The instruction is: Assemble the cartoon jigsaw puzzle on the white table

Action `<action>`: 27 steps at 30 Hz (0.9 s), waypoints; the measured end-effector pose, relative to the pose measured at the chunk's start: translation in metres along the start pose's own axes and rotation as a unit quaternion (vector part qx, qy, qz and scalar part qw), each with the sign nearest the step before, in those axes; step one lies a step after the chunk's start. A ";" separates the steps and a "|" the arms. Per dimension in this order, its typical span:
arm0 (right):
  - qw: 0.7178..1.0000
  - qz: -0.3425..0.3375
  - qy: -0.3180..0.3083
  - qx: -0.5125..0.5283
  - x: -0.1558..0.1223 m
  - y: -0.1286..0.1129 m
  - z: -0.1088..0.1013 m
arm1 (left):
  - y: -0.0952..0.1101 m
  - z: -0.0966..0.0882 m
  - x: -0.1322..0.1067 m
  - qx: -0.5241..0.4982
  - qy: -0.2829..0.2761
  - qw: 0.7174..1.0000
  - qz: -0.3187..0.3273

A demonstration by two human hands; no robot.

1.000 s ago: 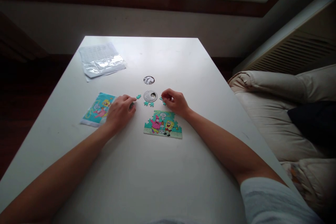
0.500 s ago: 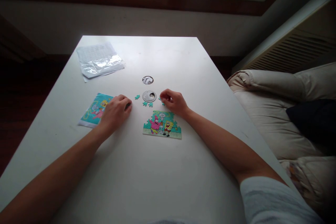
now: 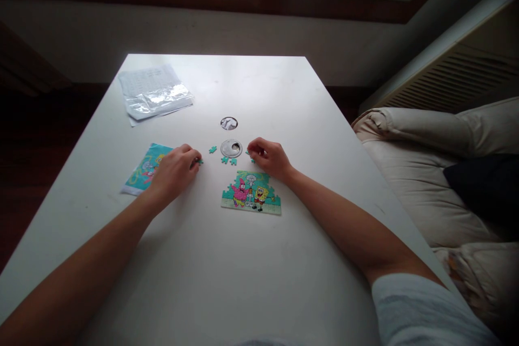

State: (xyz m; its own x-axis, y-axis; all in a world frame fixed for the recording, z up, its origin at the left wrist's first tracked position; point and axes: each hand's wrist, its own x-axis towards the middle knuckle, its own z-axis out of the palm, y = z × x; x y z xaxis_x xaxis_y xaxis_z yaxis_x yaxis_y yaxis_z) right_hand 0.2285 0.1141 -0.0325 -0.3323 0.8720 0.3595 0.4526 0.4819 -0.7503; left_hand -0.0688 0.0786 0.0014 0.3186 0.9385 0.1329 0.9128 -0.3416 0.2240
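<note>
My left hand (image 3: 174, 170) is closed over the right edge of a teal picture sheet (image 3: 142, 170) with cartoon figures. A small teal puzzle piece (image 3: 200, 161) shows at its fingertips. My right hand (image 3: 271, 158) has its fingers pinched together at a teal puzzle piece (image 3: 247, 152), which they partly hide. Just below these fingers lies another piece (image 3: 253, 160). Nearer to me is a partly assembled jigsaw puzzle (image 3: 251, 194) of cartoon figures, its top edge uneven. Between the hands lie loose teal pieces (image 3: 213, 149), some below the round metal disc.
A round metal disc (image 3: 231, 148) is set in the white table (image 3: 243, 270), with a round hole (image 3: 229, 123) behind it. A clear plastic bag (image 3: 156, 94) with papers lies at the back left. A cushioned sofa (image 3: 421, 184) stands to the right.
My left hand has turned and drawn back slightly to the left, and a teal puzzle piece now shows at its fingertips. My right hand has stayed almost still.
</note>
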 end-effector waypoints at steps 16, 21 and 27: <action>0.999 -0.031 -0.011 -0.038 0.000 0.002 0.002 | 0.023 0.011 0.001 -0.148 -0.052 0.984 0.079; 0.991 -0.095 -0.048 -0.077 -0.002 -0.004 0.007 | 0.037 0.021 -0.002 -0.221 -0.028 0.973 0.067; 0.981 -0.134 -0.092 -0.102 -0.001 -0.011 0.009 | 0.043 0.022 -0.003 -0.267 -0.017 0.963 0.025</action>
State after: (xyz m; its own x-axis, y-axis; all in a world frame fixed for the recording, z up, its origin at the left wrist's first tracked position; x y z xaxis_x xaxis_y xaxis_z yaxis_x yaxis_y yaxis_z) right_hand 0.2163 0.1065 -0.0295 -0.5983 0.6895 0.4082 0.4785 0.7161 -0.5082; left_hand -0.0252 0.0622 -0.0106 0.3743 0.9186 0.1268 0.6375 -0.3542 0.6843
